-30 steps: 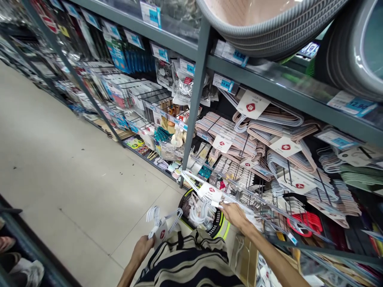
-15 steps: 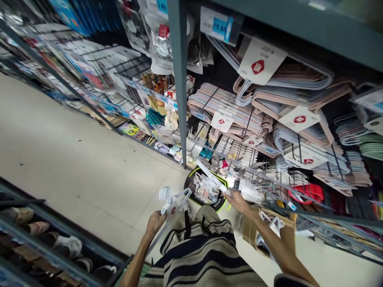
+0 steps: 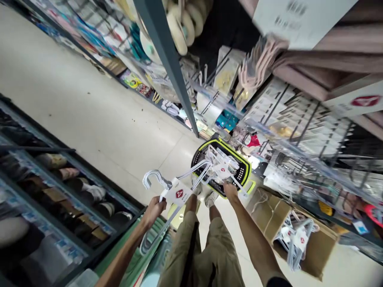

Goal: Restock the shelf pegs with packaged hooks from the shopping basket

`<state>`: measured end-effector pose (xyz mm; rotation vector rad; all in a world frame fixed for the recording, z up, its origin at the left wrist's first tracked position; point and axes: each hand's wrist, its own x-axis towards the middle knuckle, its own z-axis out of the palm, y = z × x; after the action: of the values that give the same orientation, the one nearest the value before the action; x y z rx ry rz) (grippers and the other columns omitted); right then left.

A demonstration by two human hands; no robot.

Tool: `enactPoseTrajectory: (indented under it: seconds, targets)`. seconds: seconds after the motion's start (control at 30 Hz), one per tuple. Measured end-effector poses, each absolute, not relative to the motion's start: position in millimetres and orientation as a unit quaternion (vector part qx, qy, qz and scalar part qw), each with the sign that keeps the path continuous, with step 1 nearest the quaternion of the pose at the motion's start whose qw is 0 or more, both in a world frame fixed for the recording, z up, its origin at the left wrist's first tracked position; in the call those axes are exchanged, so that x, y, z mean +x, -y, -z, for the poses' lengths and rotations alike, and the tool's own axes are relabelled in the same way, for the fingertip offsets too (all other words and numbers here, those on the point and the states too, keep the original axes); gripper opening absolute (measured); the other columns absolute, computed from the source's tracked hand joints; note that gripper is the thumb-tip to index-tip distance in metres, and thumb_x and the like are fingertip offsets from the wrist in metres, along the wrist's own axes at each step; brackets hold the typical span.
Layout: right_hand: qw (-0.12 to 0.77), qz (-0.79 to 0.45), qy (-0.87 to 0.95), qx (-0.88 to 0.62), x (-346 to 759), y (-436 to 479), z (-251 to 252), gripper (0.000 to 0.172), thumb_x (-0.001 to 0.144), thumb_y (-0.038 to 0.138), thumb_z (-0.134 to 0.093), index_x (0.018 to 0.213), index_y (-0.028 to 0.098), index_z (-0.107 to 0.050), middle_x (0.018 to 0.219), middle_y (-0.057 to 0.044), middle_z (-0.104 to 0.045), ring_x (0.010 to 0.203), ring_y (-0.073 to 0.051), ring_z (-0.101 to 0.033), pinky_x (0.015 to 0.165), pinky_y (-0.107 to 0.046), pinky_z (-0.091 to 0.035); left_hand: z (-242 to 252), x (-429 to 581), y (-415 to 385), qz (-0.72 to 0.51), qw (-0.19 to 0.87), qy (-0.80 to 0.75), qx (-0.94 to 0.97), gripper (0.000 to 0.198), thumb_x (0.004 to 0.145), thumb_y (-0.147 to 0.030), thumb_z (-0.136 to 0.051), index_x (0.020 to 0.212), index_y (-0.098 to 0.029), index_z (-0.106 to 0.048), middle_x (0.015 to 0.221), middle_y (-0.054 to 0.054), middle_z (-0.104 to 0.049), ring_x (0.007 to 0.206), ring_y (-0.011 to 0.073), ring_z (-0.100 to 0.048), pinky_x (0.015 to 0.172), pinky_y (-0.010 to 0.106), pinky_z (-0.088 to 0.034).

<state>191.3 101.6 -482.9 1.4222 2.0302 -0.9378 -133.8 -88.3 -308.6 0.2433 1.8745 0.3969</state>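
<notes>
My left hand (image 3: 153, 210) is closed round a bundle of white plastic hangers (image 3: 172, 187) with a white card label bearing a red mark. My right hand (image 3: 230, 190) is closed on a second bundle of white hangers (image 3: 220, 167), held just over a black basket with a yellow-green rim (image 3: 245, 169) on the floor. That basket holds more white hangers. My legs in khaki shorts stand just behind the basket.
A grey shelf upright (image 3: 167, 59) rises ahead, with racks of packaged goods and pink hangers (image 3: 263, 59) to its right. A cardboard box (image 3: 269, 211) holding white hangers sits on the floor at right. A low shoe rack (image 3: 60, 187) runs along the left. Pale tiled floor (image 3: 89, 107) lies between.
The view has tipped down toward the floor. My right hand has brought its hangers away from the shelf and down over the basket. My left hand still holds its bundle.
</notes>
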Motion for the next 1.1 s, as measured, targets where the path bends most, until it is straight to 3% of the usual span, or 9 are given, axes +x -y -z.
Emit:
enactPoseTrajectory:
  seconds: [0.13, 0.27, 0.37, 0.47, 0.6, 0.73, 0.8, 0.93, 1.1]
  targets:
    - [0.226, 0.359, -0.764, 0.486, 192, -111, 537, 0.046, 0.089, 0.003, -0.046, 0.133, 0.005, -0.06, 0.131, -0.022, -0.066, 0.128, -0.026, -0.058, 0.114, -0.037, -0.035, 316, -117, 71, -0.207, 0.569, -0.787, 0.118, 0.011, 0.057, -0.028, -0.048, 0.053, -0.022, -0.04, 0.046, -0.007, -0.028, 0.047, 0.0096, -0.025, 0.05, 0.025, -0.02]
    - [0.19, 0.34, -0.752, 0.531, 202, -117, 522, 0.048, 0.09, 0.002, -0.04, 0.135, 0.001, -0.057, 0.143, -0.025, -0.056, 0.135, -0.028, -0.052, 0.115, -0.041, -0.036, 311, -100, 34, -0.184, 0.571, -0.777, 0.193, 0.009, 0.056, -0.026, -0.048, 0.052, -0.021, -0.042, 0.048, -0.006, -0.032, 0.052, 0.0108, -0.03, 0.052, 0.026, -0.023]
    - [0.002, 0.304, -0.732, 0.61, 210, -123, 470, 0.052, 0.095, 0.008, -0.03, 0.145, 0.002, -0.044, 0.155, -0.026, -0.04, 0.145, -0.027, -0.04, 0.119, -0.046, -0.034, 303, -88, 3, -0.153, 0.564, -0.768, 0.261, 0.007, 0.056, -0.025, -0.048, 0.054, -0.02, -0.043, 0.051, -0.004, -0.038, 0.056, 0.0123, -0.036, 0.054, 0.026, -0.027]
    - [-0.225, 0.297, -0.737, 0.565, 213, -130, 404, 0.058, 0.095, 0.015, -0.039, 0.153, 0.015, -0.035, 0.161, -0.018, -0.035, 0.15, -0.027, -0.033, 0.122, -0.052, -0.031, 286, -74, -26, -0.117, 0.566, -0.748, 0.328, 0.007, 0.061, -0.025, -0.046, 0.057, -0.019, -0.045, 0.055, -0.003, -0.043, 0.057, 0.013, -0.04, 0.054, 0.026, -0.028]
    - [-0.135, 0.336, -0.852, 0.378, 227, -138, 337, 0.057, 0.089, 0.026, -0.062, 0.145, 0.018, -0.051, 0.144, -0.016, -0.058, 0.137, -0.031, -0.051, 0.119, -0.054, -0.035, 248, -48, -59, -0.049, 0.584, -0.664, 0.465, 0.005, 0.064, -0.022, -0.045, 0.062, -0.018, -0.047, 0.06, -0.002, -0.05, 0.059, 0.0145, -0.047, 0.054, 0.026, -0.029]
    - [-0.03, 0.392, -0.834, 0.387, 279, -142, 299, 0.022, 0.087, 0.021, -0.064, 0.107, 0.022, -0.073, 0.097, -0.006, -0.078, 0.092, -0.023, -0.072, 0.084, -0.031, -0.056, 214, -21, -98, 0.026, 0.536, -0.585, 0.608, 0.01, 0.075, -0.021, -0.05, 0.074, -0.018, -0.06, 0.072, 0.002, -0.065, 0.068, 0.0194, -0.061, 0.058, 0.026, -0.038]
    - [-0.048, 0.398, -0.795, 0.455, 312, -144, 275, 0.013, 0.09, 0.023, -0.062, 0.096, 0.021, -0.074, 0.085, -0.004, -0.077, 0.077, -0.019, -0.071, 0.071, -0.026, -0.053, 198, -5, -124, 0.017, 0.468, -0.573, 0.673, 0.018, 0.084, -0.027, -0.054, 0.094, -0.02, -0.067, 0.088, 0.005, -0.073, 0.082, 0.024, -0.068, 0.069, 0.029, -0.047]
    - [-0.112, 0.386, -0.732, 0.549, 365, -164, 201, 0.025, 0.096, 0.036, -0.058, 0.086, 0.018, -0.073, 0.074, -0.004, -0.073, 0.064, -0.017, -0.064, 0.062, -0.025, -0.047, 161, 30, -180, -0.076, 0.342, -0.526, 0.775, 0.03, 0.093, -0.029, -0.056, 0.12, -0.024, -0.066, 0.119, 0.008, -0.073, 0.108, 0.0257, -0.069, 0.092, 0.034, -0.052]
    - [-0.16, 0.377, -0.702, 0.583, 395, -225, 124, 0.042, 0.094, 0.053, -0.059, 0.084, 0.015, -0.072, 0.07, 0.0, -0.069, 0.06, -0.014, -0.054, 0.058, -0.023, -0.041, 113, 71, -249, -0.175, 0.239, -0.5, 0.814, 0.033, 0.099, -0.03, -0.052, 0.128, -0.023, -0.066, 0.122, 0.009, -0.073, 0.11, 0.025, -0.068, 0.096, 0.035, -0.051]
